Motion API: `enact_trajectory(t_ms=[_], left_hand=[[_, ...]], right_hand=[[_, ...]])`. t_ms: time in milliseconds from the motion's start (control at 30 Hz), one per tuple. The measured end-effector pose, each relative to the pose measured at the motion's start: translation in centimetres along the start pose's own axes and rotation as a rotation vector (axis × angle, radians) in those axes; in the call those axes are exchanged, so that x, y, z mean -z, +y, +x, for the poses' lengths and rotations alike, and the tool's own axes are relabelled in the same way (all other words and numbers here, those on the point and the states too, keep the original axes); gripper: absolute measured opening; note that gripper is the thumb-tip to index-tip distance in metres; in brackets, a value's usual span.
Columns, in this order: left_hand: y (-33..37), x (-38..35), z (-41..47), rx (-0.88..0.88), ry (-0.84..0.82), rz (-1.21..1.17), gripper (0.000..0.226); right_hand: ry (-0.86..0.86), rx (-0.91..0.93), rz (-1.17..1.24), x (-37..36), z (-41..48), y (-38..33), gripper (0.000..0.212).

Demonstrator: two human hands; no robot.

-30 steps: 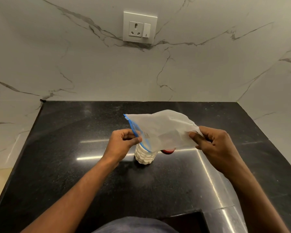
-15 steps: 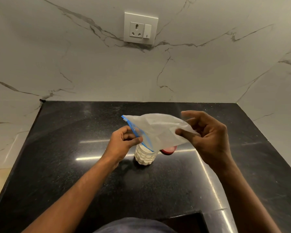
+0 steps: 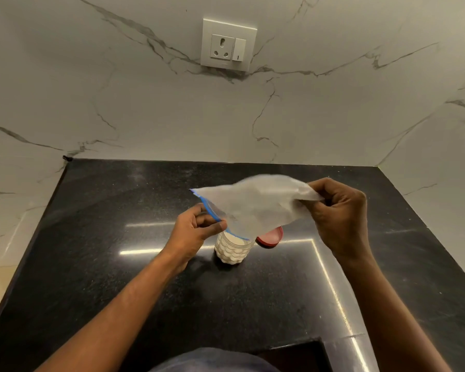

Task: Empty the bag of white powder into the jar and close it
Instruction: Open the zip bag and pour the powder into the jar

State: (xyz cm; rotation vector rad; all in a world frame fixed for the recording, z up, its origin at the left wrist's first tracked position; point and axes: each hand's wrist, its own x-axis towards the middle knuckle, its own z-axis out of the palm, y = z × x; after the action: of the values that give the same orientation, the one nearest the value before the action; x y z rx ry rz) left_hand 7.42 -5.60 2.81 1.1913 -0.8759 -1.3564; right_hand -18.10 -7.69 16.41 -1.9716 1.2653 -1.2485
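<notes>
Marble wall [image 3: 91, 89] backs a black desk [image 3: 105, 277], where the bag [image 3: 255, 205] slants with its long axis running from its raised far-right corner down to its blue mouth at the jar [image 3: 232, 249]. Left hand [image 3: 196, 232] pinches the mouth edge right over the jar; right hand [image 3: 338, 213] is closed on the raised end. A red lid [image 3: 270, 237] lies just right of the jar, nearer the right hand.

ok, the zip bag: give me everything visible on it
The bag is translucent, crinkled plastic with a blue zip strip along its mouth. It is held in the air, tilted mouth-down over the open jar. The left hand pinches the mouth edge; the right hand lifts the bottom corner. It looks nearly empty and slightly motion-blurred.
</notes>
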Motion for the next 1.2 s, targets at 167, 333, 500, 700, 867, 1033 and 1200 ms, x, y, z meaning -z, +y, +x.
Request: enact_trajectory(t_ms=[167, 333, 500, 700, 867, 1033, 1200], left_hand=[[0.1, -0.1, 0.1, 0.0, -0.006, 0.009, 0.036], [0.1, 0.0, 0.0, -0.002, -0.011, 0.006, 0.037], [0.2, 0.0, 0.0, 0.003, -0.013, 0.008, 0.037], [0.1, 0.0, -0.1, -0.009, 0.008, 0.057, 0.033], [0.0, -0.6, -0.1, -0.006, -0.011, 0.087, 0.033], [0.0, -0.4, -0.3, -0.017, -0.002, 0.071, 0.033], [0.0, -0.4, -0.3, -0.017, -0.004, 0.058, 0.033]], right_hand=[[-0.078, -0.027, -0.014, -0.2, 0.2, 0.5, 0.017], [0.077, -0.026, -0.074, 0.2, 0.3, 0.8, 0.009], [-0.008, -0.009, -0.081, 0.0, 0.1, 0.9, 0.022], [-0.173, 0.044, -0.324, 0.2, 0.5, -0.9, 0.102], [0.059, 0.278, -0.272, -1.6, 0.9, -2.1, 0.014], [0.035, 0.183, -0.132, -1.6, 1.0, -2.0, 0.018], [0.029, 0.2, -0.156, -1.2, 1.1, -1.9, 0.011]])
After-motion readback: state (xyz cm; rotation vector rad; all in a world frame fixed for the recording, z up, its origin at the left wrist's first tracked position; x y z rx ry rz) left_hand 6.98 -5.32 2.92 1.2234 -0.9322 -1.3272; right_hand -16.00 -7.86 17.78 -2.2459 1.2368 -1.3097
